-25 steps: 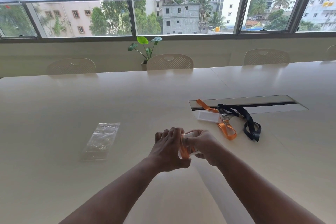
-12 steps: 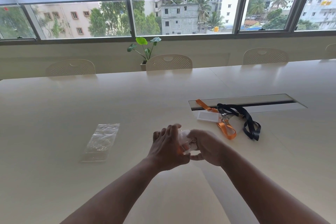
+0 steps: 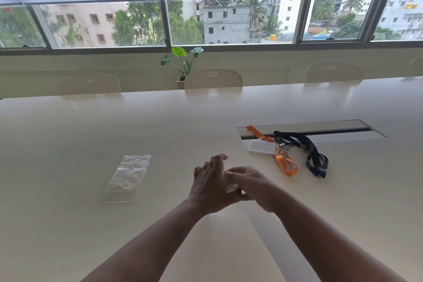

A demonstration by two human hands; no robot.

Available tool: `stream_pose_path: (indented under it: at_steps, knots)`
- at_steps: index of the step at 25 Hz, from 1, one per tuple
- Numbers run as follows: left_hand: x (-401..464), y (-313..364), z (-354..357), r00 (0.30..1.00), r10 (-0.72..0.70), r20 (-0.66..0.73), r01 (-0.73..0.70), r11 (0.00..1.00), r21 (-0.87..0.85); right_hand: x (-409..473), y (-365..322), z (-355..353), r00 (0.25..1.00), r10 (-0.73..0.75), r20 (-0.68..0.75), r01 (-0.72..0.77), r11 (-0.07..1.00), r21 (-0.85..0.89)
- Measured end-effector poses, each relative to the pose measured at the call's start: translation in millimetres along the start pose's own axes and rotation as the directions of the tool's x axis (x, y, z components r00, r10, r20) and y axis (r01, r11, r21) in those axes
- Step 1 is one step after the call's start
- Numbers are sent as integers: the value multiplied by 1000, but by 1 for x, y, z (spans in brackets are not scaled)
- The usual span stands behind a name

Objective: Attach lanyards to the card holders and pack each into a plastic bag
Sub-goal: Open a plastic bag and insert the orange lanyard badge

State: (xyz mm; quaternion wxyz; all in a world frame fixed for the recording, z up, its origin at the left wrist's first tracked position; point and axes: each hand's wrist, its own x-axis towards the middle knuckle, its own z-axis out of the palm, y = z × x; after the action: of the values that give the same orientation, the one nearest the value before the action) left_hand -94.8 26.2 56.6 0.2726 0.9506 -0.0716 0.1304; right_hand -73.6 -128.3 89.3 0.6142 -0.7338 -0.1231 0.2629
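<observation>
Pale conference table (image 3: pixel 68 135): clear plastic bag (image 3: pixel 127 177) lower left; white card holder (image 3: pixel 262 146), orange lanyard (image 3: pixel 286 162), black lanyard (image 3: pixel 313 153) right of centre. Left hand (image 3: pixel 210 186), right hand (image 3: pixel 249 184) clasped together mid-frame, grip contents hidden.

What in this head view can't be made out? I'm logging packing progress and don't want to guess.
- What the left hand and right hand hold: only a pale sliver shows between them; the hands hide the rest.
- Contents of the plastic bag: glare and creases blur them.
- Which lanyard, orange or black, clips to the white card holder: the clasps are too small and overlap.
</observation>
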Motion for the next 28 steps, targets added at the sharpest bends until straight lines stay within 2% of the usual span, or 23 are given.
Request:
stream_pose_path:
  at_steps: [2, 6, 8, 11, 14, 16, 20, 25, 28]
  knots:
    - [2, -2, -2, 996, -93, -2, 93, 994, -62, 2, 2, -3, 994, -85, -74, 86, 996, 8]
    - [6, -6, -6, 967, -240, 91, 256, 917, -305, 8, 7, -12, 976, -199, -88, 181, 967, -180]
    - [5, -11, -11, 956, -210, 206, 279, 865, -417, 12, 10, -16, 972, -220, -80, 203, 963, -178]
    - [4, -23, -22, 920, -87, 382, 298, 790, -537, 19, 18, -22, 969, -234, -74, 216, 958, -188]
    - [2, -36, -28, 899, -7, 438, 334, 656, -677, 23, 26, -27, 977, -206, -52, 195, 966, -169]
    - [-1, -42, -26, 905, -1, 426, 336, 617, -712, 25, 32, -28, 980, -198, -35, 192, 973, -125]
    - [-7, -51, -10, 926, -89, 367, 349, 574, -741, 26, 50, -26, 976, -216, -13, 217, 972, 89]
    - [-9, -62, -3, 908, -125, 400, 414, 422, -807, 29, 74, -19, 992, -114, -44, 123, 912, 392]
    - [-10, -63, 0, 904, -144, 402, 424, 415, -805, 31, 73, -18, 991, -132, -37, 135, 889, 437]
